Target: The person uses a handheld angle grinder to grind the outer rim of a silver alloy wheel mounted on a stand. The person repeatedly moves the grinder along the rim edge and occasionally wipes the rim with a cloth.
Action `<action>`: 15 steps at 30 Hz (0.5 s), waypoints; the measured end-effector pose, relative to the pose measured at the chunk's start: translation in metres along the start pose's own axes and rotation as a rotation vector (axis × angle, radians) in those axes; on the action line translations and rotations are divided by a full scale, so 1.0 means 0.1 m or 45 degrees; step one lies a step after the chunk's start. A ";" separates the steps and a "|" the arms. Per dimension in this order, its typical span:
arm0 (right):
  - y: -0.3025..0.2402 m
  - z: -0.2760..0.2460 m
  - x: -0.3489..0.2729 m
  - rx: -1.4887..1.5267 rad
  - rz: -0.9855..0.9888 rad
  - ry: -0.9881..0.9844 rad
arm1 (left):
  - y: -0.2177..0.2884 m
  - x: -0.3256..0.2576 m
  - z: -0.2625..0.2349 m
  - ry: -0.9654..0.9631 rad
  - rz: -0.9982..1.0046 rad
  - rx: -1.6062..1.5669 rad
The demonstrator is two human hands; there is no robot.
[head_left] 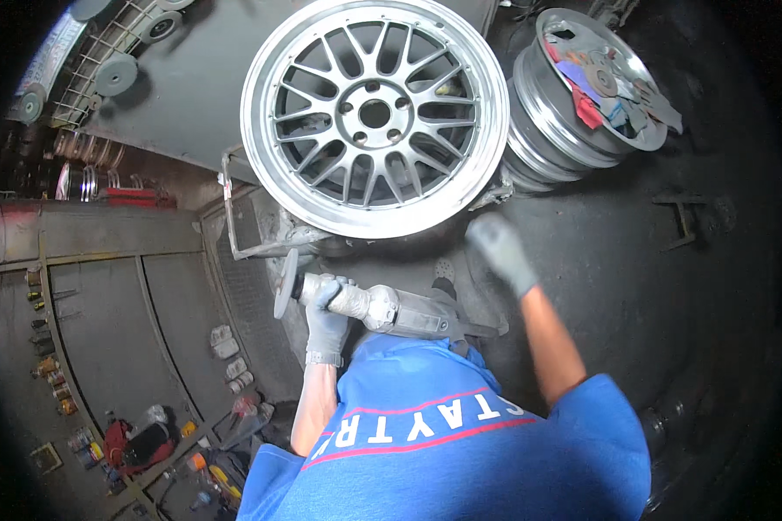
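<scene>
My left hand [326,319], in a grey glove, is closed round the neck of a dusty grinder [408,311]. The tool lies across the front of my body, its round disc [286,284] turned to the left and its body reaching right. Beyond it, a multi-spoke car wheel rim [375,217] with a bright polished lip rests face up on a metal stand [261,251]. My right hand [500,247], also gloved, is off the tool, just past the rim's lower right edge. Motion blurs its fingers, so their hold cannot be made out.
At the upper right, stacked wheels [547,126] carry cloth scraps and a disc on top. A wire rack [113,39] with several abrasive discs [115,75] hangs at the upper left. Shelves with bottles and cans [54,373] line the left. A metal frame [685,217] lies at right.
</scene>
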State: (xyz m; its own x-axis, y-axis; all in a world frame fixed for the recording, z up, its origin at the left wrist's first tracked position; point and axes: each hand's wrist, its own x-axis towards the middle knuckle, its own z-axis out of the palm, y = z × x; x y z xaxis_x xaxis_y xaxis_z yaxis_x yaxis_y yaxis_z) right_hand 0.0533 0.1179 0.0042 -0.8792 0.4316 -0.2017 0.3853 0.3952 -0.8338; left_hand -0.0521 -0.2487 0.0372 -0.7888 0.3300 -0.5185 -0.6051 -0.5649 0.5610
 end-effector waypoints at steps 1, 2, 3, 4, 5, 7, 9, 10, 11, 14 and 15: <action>-0.15 -0.24 0.40 0.057 -0.061 0.263 | -0.05 -0.08 0.05 0.041 0.040 -0.017; -0.10 -0.54 0.86 0.141 -0.187 0.408 | -0.10 -0.12 0.12 0.086 0.059 -0.026; -0.22 -0.78 1.28 0.080 -0.219 0.607 | -0.16 -0.15 0.12 0.096 0.086 -0.007; -0.40 -0.99 1.66 0.011 -0.316 0.706 | -0.22 -0.20 0.08 0.108 0.120 0.010; -0.64 -1.15 1.98 -0.115 -0.377 0.760 | -0.27 -0.27 0.04 0.125 0.155 0.029; -0.77 -1.31 2.52 -0.326 -0.474 0.820 | -0.35 -0.36 0.04 0.198 0.194 0.040; -0.87 -1.23 2.81 -0.508 -0.572 0.753 | -0.38 -0.45 0.04 0.227 0.272 0.091; -0.85 -1.20 2.82 -0.500 -0.490 0.691 | -0.38 -0.50 0.04 0.270 0.254 0.023; -0.87 -1.14 2.82 -0.491 -0.418 0.618 | -0.39 -0.57 0.06 0.322 0.244 -0.051; -0.85 -1.02 2.80 -0.431 -0.398 0.586 | -0.34 -0.64 -0.03 0.369 0.236 -0.135; -0.82 -1.00 2.80 -0.407 -0.423 0.613 | -0.32 -0.65 -0.09 0.361 0.235 -0.139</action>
State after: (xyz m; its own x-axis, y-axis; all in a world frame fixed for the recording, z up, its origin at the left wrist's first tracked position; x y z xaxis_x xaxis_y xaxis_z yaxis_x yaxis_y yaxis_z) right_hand -0.1959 0.2875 0.0676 -0.7707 0.5303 0.3534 0.2449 0.7584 -0.6040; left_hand 0.0189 -0.2587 0.0473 -0.8132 0.0003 -0.5820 -0.4281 -0.6778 0.5978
